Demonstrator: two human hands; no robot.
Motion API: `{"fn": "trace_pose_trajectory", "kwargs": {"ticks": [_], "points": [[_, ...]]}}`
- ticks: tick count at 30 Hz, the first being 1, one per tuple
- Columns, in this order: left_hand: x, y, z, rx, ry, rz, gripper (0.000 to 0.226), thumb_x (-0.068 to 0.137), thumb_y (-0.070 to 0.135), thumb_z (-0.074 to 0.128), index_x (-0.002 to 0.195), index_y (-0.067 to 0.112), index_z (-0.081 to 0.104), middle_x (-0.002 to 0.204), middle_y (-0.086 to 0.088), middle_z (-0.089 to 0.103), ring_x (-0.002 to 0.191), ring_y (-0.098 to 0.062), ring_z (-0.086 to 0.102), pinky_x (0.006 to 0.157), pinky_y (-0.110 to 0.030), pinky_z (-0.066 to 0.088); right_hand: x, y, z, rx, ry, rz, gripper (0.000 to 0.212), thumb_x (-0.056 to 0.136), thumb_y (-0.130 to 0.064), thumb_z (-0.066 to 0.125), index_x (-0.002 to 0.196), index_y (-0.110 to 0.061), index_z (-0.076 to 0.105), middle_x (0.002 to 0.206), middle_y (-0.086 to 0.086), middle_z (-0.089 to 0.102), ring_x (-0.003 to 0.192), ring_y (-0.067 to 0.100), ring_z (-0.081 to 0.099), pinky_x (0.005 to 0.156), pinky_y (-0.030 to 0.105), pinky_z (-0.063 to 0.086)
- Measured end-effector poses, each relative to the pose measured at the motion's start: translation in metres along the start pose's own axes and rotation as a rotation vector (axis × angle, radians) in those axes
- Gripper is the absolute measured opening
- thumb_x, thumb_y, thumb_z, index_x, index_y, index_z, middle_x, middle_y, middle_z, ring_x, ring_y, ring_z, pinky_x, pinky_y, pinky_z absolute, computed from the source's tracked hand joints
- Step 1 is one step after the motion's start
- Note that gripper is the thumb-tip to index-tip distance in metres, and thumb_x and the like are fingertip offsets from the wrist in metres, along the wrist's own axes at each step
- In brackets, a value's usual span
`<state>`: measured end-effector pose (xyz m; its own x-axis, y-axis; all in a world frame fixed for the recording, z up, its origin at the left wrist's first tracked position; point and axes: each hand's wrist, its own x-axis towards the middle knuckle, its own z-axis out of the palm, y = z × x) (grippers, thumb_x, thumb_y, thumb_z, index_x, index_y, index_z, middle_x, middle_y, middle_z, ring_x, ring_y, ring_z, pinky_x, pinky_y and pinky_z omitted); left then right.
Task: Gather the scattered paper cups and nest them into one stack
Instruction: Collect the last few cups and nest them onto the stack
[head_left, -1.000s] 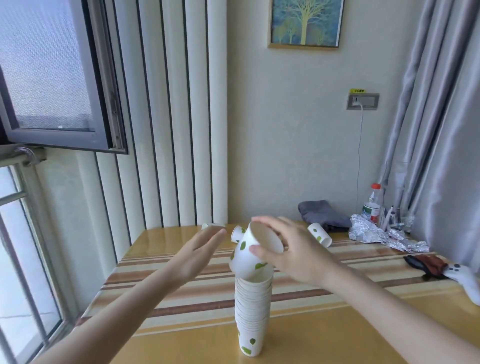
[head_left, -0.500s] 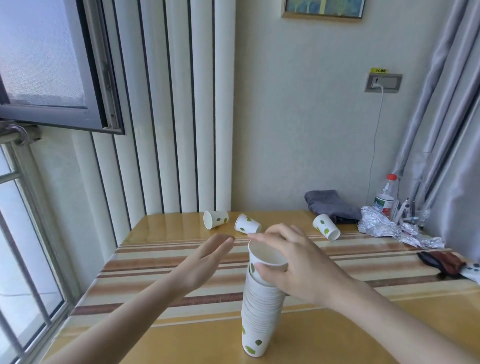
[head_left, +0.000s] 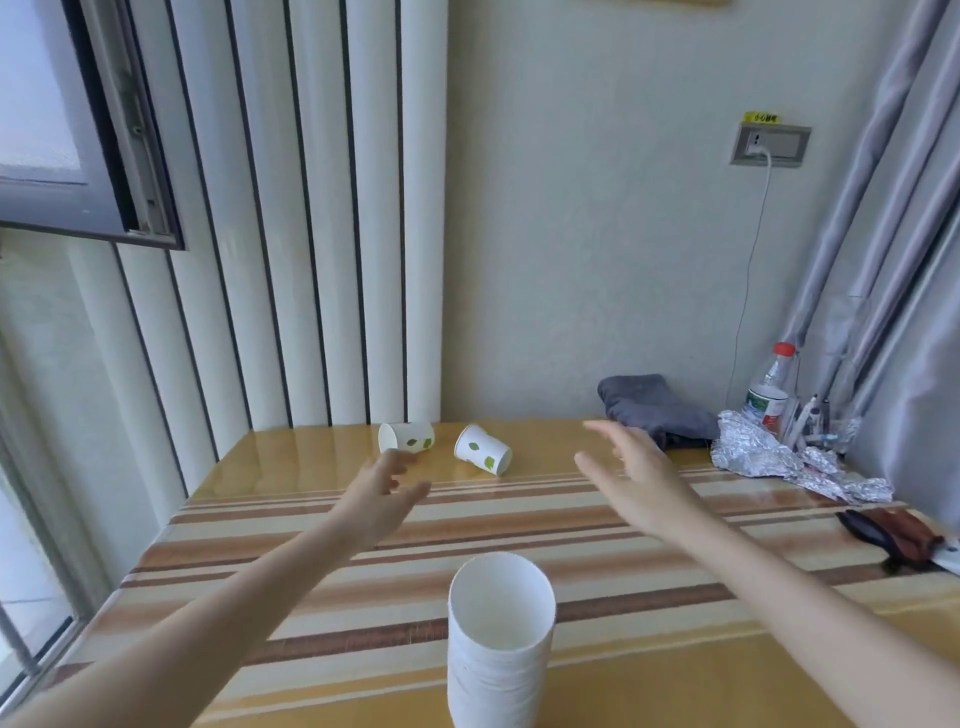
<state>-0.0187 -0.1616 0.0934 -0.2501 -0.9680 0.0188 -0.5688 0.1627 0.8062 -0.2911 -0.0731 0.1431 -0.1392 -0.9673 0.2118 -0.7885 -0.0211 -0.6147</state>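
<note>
A tall stack of nested white paper cups (head_left: 500, 644) stands upright near the table's front edge, its top cup empty. Two loose white cups with green leaf prints lie on their sides at the far edge: one (head_left: 405, 436) at the left, one (head_left: 483, 450) beside it to the right. My left hand (head_left: 382, 491) is stretched out with fingers apart, just in front of the left cup and holding nothing. My right hand (head_left: 631, 475) reaches forward, open and empty; it hides the spot where a third loose cup lay.
The striped table (head_left: 545, 519) meets the wall at the back. At the far right lie a grey cloth (head_left: 654, 408), crumpled foil (head_left: 779, 460), a plastic bottle (head_left: 770, 392) and pens. A dark red pouch (head_left: 883, 532) sits at the right edge. A window frame (head_left: 83, 156) juts out upper left.
My right hand let go of the cup it set on the stack and moved forward to the right. My left hand reached farther toward the loose cups. The view tilted down.
</note>
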Motion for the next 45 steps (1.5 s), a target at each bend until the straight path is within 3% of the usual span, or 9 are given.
{"fn": "trace_pose_trajectory", "kwargs": {"ticks": [4, 9, 20, 27, 31, 34, 39, 42, 45], "points": [[0.079, -0.019, -0.001, 0.174, 0.062, -0.129, 0.076, 0.084, 0.027, 0.071, 0.147, 0.025, 0.028, 0.146, -0.012, 0.030, 0.115, -0.029, 0.049, 0.098, -0.040, 0.049, 0.076, 0.090, -0.001, -0.160, 0.011, 0.334, 0.074, 0.085, -0.032, 0.066, 0.147, -0.017, 0.030, 0.140, 0.020, 0.037, 0.126, 0.034, 0.044, 0.099, 0.034, 0.037], [0.169, -0.051, 0.005, 0.370, 0.083, -0.193, 0.105, 0.072, 0.027, 0.081, 0.152, 0.032, 0.013, 0.151, -0.013, 0.021, 0.136, -0.038, 0.028, 0.109, -0.049, 0.036, 0.138, 0.157, 0.016, -0.255, -0.032, 0.488, 0.096, 0.076, -0.051, 0.070, 0.151, -0.028, 0.013, 0.136, 0.019, 0.033, 0.124, 0.038, 0.045, 0.100, 0.040, 0.040], [0.198, -0.080, 0.018, 0.190, 0.231, -0.189, 0.070, 0.078, 0.026, 0.076, 0.134, 0.017, 0.037, 0.131, -0.011, 0.035, 0.095, -0.025, 0.051, 0.078, -0.031, 0.054, 0.163, 0.203, 0.053, -0.328, 0.041, 0.512, 0.074, 0.088, -0.028, 0.055, 0.147, -0.041, 0.013, 0.108, 0.011, 0.043, 0.104, 0.039, 0.055, 0.086, 0.044, 0.048], [0.102, 0.010, -0.041, 0.002, 0.181, 0.037, 0.062, 0.088, 0.050, 0.058, 0.144, 0.037, 0.034, 0.138, -0.009, 0.042, 0.112, -0.028, 0.055, 0.093, -0.040, 0.052, 0.105, 0.152, 0.043, 0.136, 0.099, 0.521, 0.091, 0.086, -0.013, 0.063, 0.154, -0.027, 0.003, 0.145, 0.014, 0.042, 0.110, 0.039, 0.055, 0.082, 0.040, 0.047], [0.010, 0.080, -0.070, -0.085, 0.004, 0.269, 0.051, 0.090, 0.051, 0.049, 0.140, 0.050, 0.040, 0.140, 0.001, 0.049, 0.125, -0.021, 0.052, 0.099, -0.035, 0.044, 0.044, 0.103, 0.027, 1.080, -0.014, 0.724, 0.088, 0.089, -0.010, 0.063, 0.147, -0.046, 0.008, 0.133, 0.017, 0.052, 0.107, 0.041, 0.064, 0.074, 0.042, 0.053], [-0.056, 0.118, -0.076, -0.019, -0.178, 0.405, 0.051, 0.087, 0.050, 0.046, 0.137, 0.055, 0.041, 0.142, 0.011, 0.046, 0.130, -0.012, 0.048, 0.107, -0.035, 0.039, 0.004, 0.073, 0.020, 1.393, -0.105, 0.671, 0.066, 0.087, -0.019, 0.065, 0.144, -0.028, 0.032, 0.125, 0.025, 0.059, 0.100, 0.041, 0.070, 0.079, 0.050, 0.058], [-0.122, 0.134, -0.054, 0.218, -0.321, 0.493, 0.048, 0.093, 0.041, 0.052, 0.135, 0.059, 0.038, 0.130, 0.013, 0.045, 0.120, -0.011, 0.052, 0.102, -0.029, 0.043, -0.058, 0.025, 0.018, 1.490, -0.167, 0.536, 0.050, 0.070, -0.024, 0.077, 0.113, -0.018, 0.053, 0.111, 0.019, 0.065, 0.099, 0.032, 0.067, 0.077, 0.044, 0.054], [-0.136, 0.129, -0.038, 0.343, -0.351, 0.496, 0.055, 0.091, 0.034, 0.057, 0.139, 0.053, 0.038, 0.130, 0.011, 0.041, 0.119, -0.013, 0.049, 0.101, -0.026, 0.040, -0.077, 0.007, 0.008, 1.412, -0.100, 0.408, 0.059, 0.072, -0.012, 0.078, 0.118, -0.031, 0.045, 0.101, 0.014, 0.066, 0.076, 0.026, 0.063, 0.065, 0.036, 0.050], [-0.140, 0.122, -0.034, 0.387, -0.386, 0.487, 0.061, 0.087, 0.036, 0.063, 0.140, 0.052, 0.036, 0.139, 0.012, 0.040, 0.126, -0.010, 0.044, 0.107, -0.027, 0.038, -0.092, -0.016, -0.009, 1.199, 0.003, 0.216, 0.068, 0.083, -0.001, 0.068, 0.130, -0.038, 0.038, 0.112, 0.010, 0.064, 0.089, 0.028, 0.063, 0.085, 0.043, 0.054]]}}
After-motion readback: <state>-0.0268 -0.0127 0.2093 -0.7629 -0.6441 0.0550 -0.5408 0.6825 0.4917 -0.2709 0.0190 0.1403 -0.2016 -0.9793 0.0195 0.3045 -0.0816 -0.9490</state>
